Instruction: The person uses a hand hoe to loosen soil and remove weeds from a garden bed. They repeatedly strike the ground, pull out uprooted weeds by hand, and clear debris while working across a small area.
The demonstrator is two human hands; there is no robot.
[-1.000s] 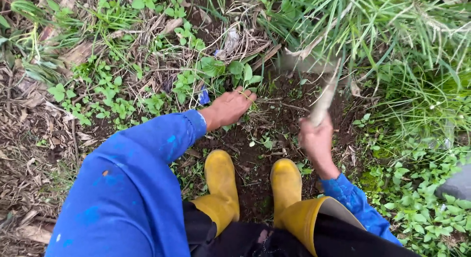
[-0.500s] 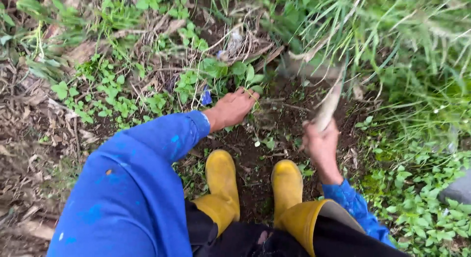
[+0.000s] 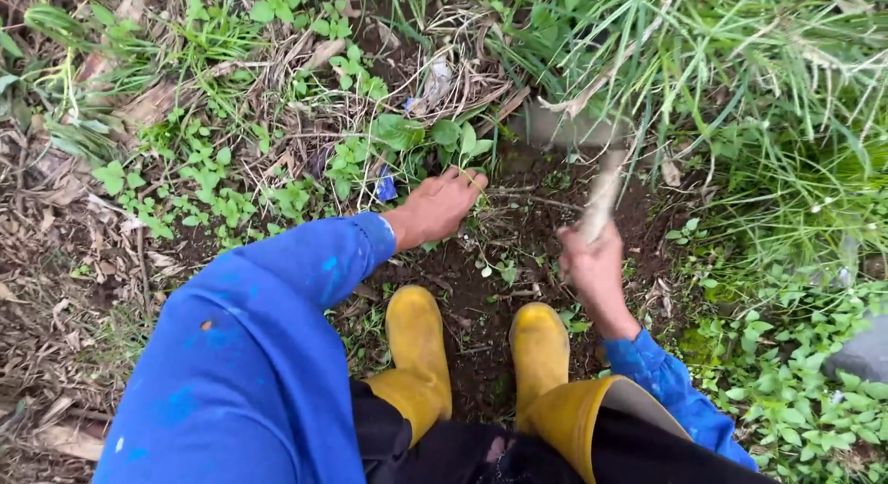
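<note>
My left hand [image 3: 437, 208], in a blue sleeve, reaches down to the dark soil and touches small green weeds [image 3: 435, 137] at their base, its fingers curled. A pale wooden handle [image 3: 601, 202] of a digging tool is gripped in my right hand [image 3: 592, 267]. The tool's blade [image 3: 564, 128] is blurred at the foot of a clump of long grass [image 3: 740, 86]. My two yellow rubber boots [image 3: 421, 355] stand on a bare earth patch [image 3: 518, 239] just below both hands.
Low leafy weeds [image 3: 199, 174] and dry stalks cover the ground on the left. A small blue scrap [image 3: 386, 186] lies near my left hand. More green plants [image 3: 786, 382] and a grey stone [image 3: 860, 355] sit at the right.
The tool's handle has swung upward and toward the grass clump, blurred in motion. My left hand stays at the weeds with little shift.
</note>
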